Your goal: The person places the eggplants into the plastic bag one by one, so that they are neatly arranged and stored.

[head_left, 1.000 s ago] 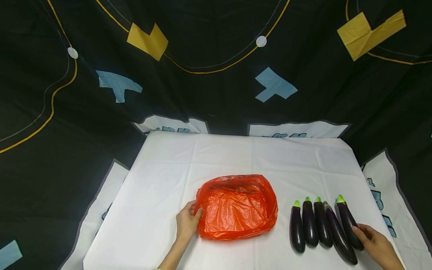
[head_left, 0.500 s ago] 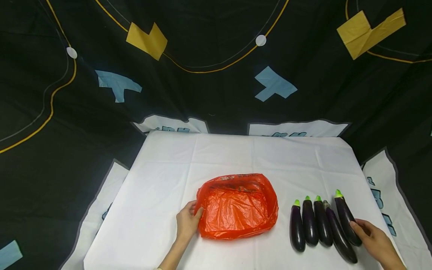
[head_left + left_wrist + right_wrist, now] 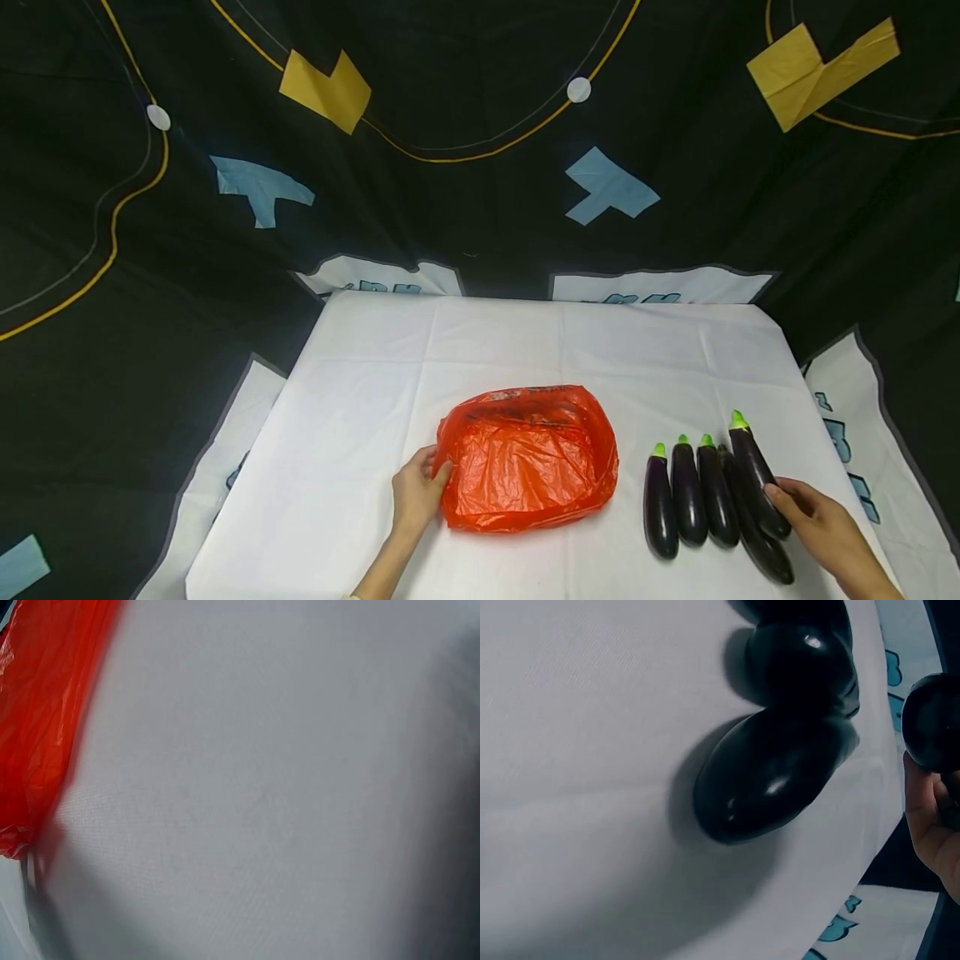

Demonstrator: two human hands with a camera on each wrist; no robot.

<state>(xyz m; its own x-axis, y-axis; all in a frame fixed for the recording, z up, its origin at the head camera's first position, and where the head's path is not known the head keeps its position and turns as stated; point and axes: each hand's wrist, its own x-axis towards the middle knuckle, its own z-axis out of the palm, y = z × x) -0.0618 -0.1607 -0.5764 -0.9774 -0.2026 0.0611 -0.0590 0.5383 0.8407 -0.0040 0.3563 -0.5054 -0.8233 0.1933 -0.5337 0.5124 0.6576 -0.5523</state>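
Observation:
My left hand [image 3: 417,492] pinches the left rim of an open red plastic bag [image 3: 525,467], thumb inside. Only a strip of the red bag [image 3: 41,712] shows in the left wrist view. On the right, my right hand [image 3: 825,525] grips the lower part of a dark purple eggplant [image 3: 754,475] with a green tip. That held eggplant [image 3: 930,724] is raised off the table in the right wrist view. Beneath and left of it lie several more eggplants [image 3: 688,500] side by side; the nearest eggplant [image 3: 767,557] is partly covered by the held one.
A white cloth [image 3: 360,417] covers the table. Behind it hangs a black backdrop [image 3: 465,217] with yellow and blue patches. White printed fabric [image 3: 862,442] drapes past the table's right edge.
The right hand has lifted the rightmost eggplant and moved it up and to the left, over its neighbour. The left hand and the bag have hardly moved.

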